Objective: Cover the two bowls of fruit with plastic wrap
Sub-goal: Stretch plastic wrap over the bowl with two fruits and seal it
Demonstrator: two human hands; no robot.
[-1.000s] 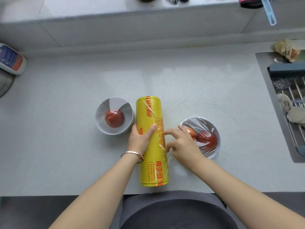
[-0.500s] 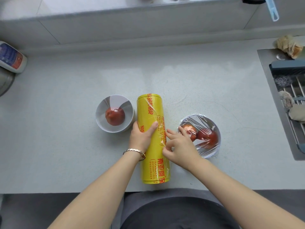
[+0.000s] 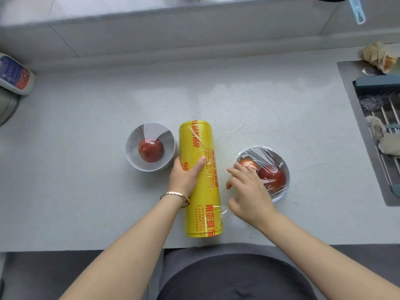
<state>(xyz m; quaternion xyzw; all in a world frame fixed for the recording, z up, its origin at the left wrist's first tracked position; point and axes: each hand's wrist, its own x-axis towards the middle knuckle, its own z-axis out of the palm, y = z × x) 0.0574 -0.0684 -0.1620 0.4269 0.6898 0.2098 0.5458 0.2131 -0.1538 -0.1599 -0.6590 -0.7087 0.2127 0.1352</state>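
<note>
The right hand (image 3: pixel 249 191) has been drawn off the plastic wrap roll (image 3: pixel 203 202), its fingers (image 3: pixel 237 172) now spread beside the covered bowl (image 3: pixel 282 191). The roll is still gripped by the left hand (image 3: pixel 184 176), lying on the desk (image 3: pixel 86 180) between that bowl and the uncovered bowl (image 3: pixel 134 144).

On the desk (image 3: pixel 249 100) the roll (image 3: pixel 200 180) lies between two bowls — open bowl (image 3: pixel 138 159) left, wrapped bowl (image 3: pixel 281 191) right — sink (image 3: pixel 378 131) far right.

One head-worn view looks steeply down, close over the countertop (image 3: pixel 86 191).
</note>
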